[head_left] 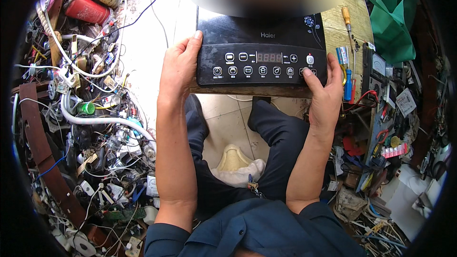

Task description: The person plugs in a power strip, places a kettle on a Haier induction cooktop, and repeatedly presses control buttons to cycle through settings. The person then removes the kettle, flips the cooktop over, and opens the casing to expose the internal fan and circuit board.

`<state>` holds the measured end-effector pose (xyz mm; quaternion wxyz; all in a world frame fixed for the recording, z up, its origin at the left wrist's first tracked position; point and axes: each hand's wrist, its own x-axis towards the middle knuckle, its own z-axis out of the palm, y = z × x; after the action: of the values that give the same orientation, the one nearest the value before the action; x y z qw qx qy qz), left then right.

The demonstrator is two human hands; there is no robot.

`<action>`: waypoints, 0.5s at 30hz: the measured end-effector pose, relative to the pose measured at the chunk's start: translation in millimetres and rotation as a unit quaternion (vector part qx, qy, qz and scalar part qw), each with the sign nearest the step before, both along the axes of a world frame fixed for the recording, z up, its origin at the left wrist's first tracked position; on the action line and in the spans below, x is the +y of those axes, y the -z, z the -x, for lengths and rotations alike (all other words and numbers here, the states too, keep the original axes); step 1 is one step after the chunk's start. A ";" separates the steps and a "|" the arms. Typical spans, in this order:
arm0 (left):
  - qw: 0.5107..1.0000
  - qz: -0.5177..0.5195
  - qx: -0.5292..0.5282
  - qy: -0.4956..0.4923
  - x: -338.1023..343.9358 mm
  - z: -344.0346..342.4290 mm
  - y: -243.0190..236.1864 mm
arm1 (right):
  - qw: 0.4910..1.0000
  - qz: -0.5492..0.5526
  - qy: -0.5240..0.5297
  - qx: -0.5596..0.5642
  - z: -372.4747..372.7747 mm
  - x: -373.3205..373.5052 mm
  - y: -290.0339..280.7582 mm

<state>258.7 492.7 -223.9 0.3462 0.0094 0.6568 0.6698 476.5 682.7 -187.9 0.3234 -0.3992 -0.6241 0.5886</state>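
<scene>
A black induction cooker (261,43) lies at the near edge of the wooden table, its button panel toward me. The small display in the panel looks unlit, and a small red light shows above the power button. My left hand (183,59) grips the cooker's left edge, thumb on the top rim and fingers hidden beneath. At the right near corner my right hand (326,85) holds the side, its thumb pressed over the lower right buttons and its fingers along the edge. A blurred patch hides the cooker's far part.
Right of the cooker lie an orange-handled screwdriver (346,16), a blue-handled screwdriver (348,83) and a multimeter (378,64). A green bag (391,19) hangs at the far right. Heaped parts and cables fill the left side, with a red cylinder (87,9) and a white hose (102,121).
</scene>
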 end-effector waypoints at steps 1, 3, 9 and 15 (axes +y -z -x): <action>1.000 0.002 -0.003 -0.004 0.0 -0.7 -1.4 | 1.000 0.000 -0.002 0.000 0.3 -0.3 -0.8; 1.000 0.011 0.004 -0.005 0.4 -1.5 -2.6 | 1.000 0.003 -0.001 -0.001 0.7 -1.0 -1.7; 1.000 0.006 0.001 -0.005 0.8 -2.1 -5.9 | 1.000 0.008 -0.002 0.001 0.1 -0.1 0.5; 1.000 0.007 0.001 -0.010 1.4 -3.3 -7.4 | 1.000 0.012 -0.004 0.004 0.1 -0.9 -1.8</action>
<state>262.1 494.1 -216.5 0.3388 0.0011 0.6616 0.6690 476.4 681.9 -186.1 0.3189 -0.3980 -0.6175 0.5988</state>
